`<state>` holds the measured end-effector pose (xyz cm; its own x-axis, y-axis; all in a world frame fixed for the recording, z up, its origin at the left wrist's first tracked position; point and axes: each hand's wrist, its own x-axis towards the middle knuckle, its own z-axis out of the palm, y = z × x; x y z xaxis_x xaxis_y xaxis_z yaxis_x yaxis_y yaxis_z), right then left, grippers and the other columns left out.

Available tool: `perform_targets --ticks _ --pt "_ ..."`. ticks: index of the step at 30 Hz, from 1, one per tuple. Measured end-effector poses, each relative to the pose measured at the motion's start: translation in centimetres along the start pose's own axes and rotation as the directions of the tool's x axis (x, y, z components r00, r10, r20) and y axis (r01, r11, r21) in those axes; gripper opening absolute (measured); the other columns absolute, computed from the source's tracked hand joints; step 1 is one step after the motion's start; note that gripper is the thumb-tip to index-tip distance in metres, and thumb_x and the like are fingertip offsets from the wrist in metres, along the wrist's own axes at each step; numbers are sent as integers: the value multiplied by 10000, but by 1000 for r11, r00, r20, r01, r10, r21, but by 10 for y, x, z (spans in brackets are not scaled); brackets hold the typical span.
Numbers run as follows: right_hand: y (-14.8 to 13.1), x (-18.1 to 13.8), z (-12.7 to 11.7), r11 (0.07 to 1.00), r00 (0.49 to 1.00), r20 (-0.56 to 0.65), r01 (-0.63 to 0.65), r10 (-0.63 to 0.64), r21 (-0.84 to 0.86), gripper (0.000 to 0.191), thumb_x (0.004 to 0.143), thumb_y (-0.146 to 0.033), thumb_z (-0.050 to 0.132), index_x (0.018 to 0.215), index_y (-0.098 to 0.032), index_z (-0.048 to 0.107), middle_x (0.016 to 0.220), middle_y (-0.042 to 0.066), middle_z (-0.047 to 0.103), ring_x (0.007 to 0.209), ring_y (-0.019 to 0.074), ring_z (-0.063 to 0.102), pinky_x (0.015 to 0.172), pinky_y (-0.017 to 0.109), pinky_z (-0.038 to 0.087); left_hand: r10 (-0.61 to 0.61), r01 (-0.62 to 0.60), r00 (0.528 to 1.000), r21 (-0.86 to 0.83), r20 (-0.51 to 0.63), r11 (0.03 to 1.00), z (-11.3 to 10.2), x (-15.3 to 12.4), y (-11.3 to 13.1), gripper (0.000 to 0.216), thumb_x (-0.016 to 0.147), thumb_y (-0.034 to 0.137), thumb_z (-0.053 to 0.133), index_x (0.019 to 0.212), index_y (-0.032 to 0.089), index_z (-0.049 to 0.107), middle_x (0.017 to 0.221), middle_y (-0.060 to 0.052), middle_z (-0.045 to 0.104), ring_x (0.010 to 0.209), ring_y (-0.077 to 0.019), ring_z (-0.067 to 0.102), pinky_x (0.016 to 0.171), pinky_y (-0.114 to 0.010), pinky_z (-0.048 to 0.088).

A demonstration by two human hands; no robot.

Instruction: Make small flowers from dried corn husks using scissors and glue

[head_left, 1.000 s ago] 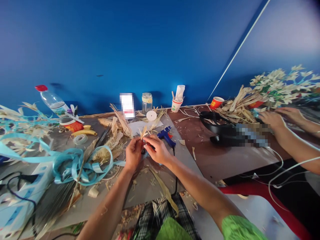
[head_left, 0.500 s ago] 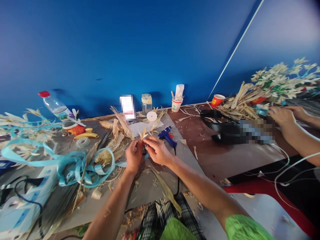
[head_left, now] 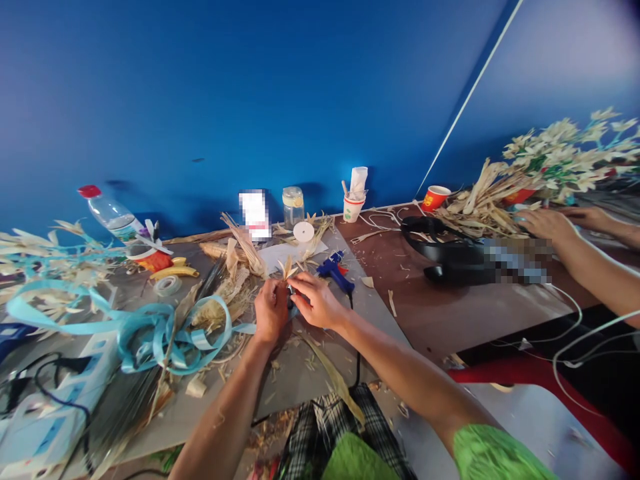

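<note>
Between my hands is a small corn husk flower (head_left: 287, 268), its pale pointed petals standing up. My left hand (head_left: 271, 311) is closed around its lower part; the stem is mostly hidden. My right hand (head_left: 316, 300) pinches at the flower's base from the right, fingers bent. A small dark thing shows between the hands, too small to make out. Just right of my right hand lies a blue glue gun (head_left: 336, 269). Behind the flower are dry corn husks (head_left: 247, 250) and a white disc (head_left: 303, 232). Light blue ribbon (head_left: 150, 340) lies in loops to the left.
A power strip (head_left: 75, 393) with dark cables lies front left. Along the blue wall stand a plastic bottle (head_left: 113, 217), a glass jar (head_left: 293, 210) and paper cups, one red (head_left: 436, 198). At right, another person's hands (head_left: 545, 227) work beside husks and a black headset (head_left: 450, 257).
My hands stay close together on the flower, with only a slight shift of my left fingers. The other person's hands have moved a little to the left.
</note>
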<state>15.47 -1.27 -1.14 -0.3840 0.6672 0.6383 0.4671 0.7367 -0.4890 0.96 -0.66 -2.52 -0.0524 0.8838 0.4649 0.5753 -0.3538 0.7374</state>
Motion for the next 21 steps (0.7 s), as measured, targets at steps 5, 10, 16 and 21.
perform_targets --ticks 5,10,16,21 --pt "-1 -1 1 1000 1000 26 -12 13 -17 333 839 -174 464 1165 -148 531 980 125 571 918 220 549 807 365 489 22 -22 1000 10 2 1000 0 -1 -1 184 854 251 411 708 186 501 654 4 555 605 -116 484 591 -231 356" --pt "-4 0 3 999 1000 23 -16 16 -33 366 828 -173 474 1189 -139 526 1019 138 571 934 224 556 811 368 492 14 -14 1000 -15 2 1000 1 -1 0 198 851 261 418 687 183 499 651 6 533 614 -114 473 594 -231 356" --pt "8 2 -1 979 967 -171 -169 187 111 285 866 -187 438 1088 -188 617 921 90 613 822 169 593 720 299 512 -177 154 982 -258 -67 954 -4 6 8 240 854 324 434 714 170 552 599 7 536 547 -105 469 549 -223 380" --pt "26 2 -11 932 861 -365 -293 355 214 346 836 -129 377 1080 -194 613 935 65 591 591 95 556 603 257 492 -243 157 955 -403 -171 901 -12 12 6 280 854 389 450 813 150 591 660 -6 565 578 -107 508 584 -232 415"
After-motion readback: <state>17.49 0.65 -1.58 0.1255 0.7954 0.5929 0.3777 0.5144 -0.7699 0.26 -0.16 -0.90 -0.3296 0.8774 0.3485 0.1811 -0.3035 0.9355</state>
